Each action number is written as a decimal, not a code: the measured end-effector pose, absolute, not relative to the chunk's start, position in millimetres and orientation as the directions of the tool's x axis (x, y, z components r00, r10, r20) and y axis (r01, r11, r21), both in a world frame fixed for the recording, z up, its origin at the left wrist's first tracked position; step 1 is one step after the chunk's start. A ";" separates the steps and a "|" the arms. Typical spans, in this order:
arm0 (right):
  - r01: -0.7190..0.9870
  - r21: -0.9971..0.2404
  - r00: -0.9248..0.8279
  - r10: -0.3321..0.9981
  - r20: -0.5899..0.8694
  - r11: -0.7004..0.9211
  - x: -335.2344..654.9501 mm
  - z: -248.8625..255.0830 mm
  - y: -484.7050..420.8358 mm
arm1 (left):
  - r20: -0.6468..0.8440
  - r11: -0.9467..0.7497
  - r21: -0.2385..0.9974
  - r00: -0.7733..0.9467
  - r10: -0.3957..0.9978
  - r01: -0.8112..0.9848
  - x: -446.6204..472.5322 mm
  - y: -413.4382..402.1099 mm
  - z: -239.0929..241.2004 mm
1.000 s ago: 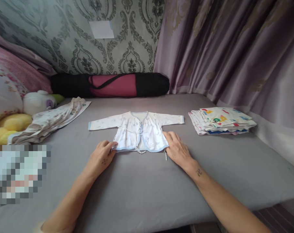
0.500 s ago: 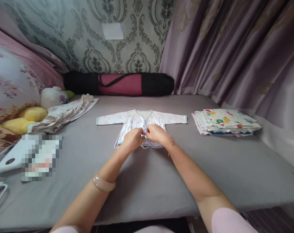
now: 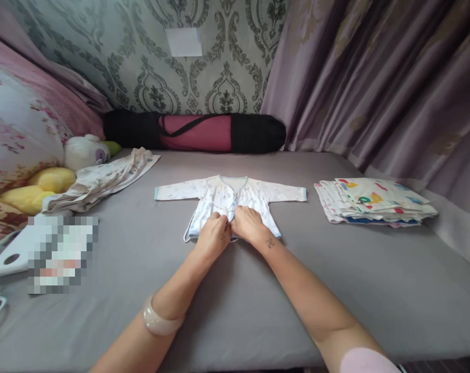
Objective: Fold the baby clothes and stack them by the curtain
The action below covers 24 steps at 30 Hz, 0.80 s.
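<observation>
Two bare hands meet over a small white shirt (image 3: pixel 219 196) lying flat on the grey sheet (image 3: pixel 328 280), front side up, its neck pointing away from the person. Fingers of the left hand (image 3: pixel 212 231) and of the right hand (image 3: pixel 248 224) are drawn together, clamped on the cloth low at the middle of the shirt's front; exactly which fold or tie they pinch is hidden. Both shirt sleeves stretch straight out sideways. A thin white cord (image 3: pixel 186 235) loops beside the lower left corner. A pale bangle (image 3: pixel 159 319) circles the left forearm.

To the right, near one cuff, sits a stack of folded clothes (image 3: pixel 382 199). Well to the left lies a rumpled cloth (image 3: pixel 102 178), next to a yellow soft toy (image 3: pixel 54 180). Against the wall (image 3: pixel 118 67) rests a long black and maroon bag (image 3: pixel 198 134).
</observation>
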State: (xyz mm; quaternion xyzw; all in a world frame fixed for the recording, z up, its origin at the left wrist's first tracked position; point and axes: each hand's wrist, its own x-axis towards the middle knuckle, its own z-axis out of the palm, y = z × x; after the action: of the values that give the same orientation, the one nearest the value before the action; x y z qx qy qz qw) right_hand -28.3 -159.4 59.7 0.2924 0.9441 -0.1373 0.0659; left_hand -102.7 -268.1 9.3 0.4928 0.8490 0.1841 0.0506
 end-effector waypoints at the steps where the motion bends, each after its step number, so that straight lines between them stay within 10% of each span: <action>1: 0.569 -0.221 -0.821 0.531 -0.212 0.792 -28.0 60.3 -160.5 | 0.100 0.450 0.356 -0.512 0.853 0.819 -101.7 -268.3 9.4; 24: 0.656 -0.228 -0.755 0.632 -0.177 0.720 -27.2 46.5 -159.2 | 0.259 0.352 0.571 -0.570 0.780 0.742 -101.3 -264.2 6.8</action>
State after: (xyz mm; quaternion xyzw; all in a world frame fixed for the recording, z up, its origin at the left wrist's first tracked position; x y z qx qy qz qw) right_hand -27.2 -159.2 46.5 0.3475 0.9263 -0.1394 0.0431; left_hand -101.3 -264.2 6.8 0.4630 0.8217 0.3311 0.0287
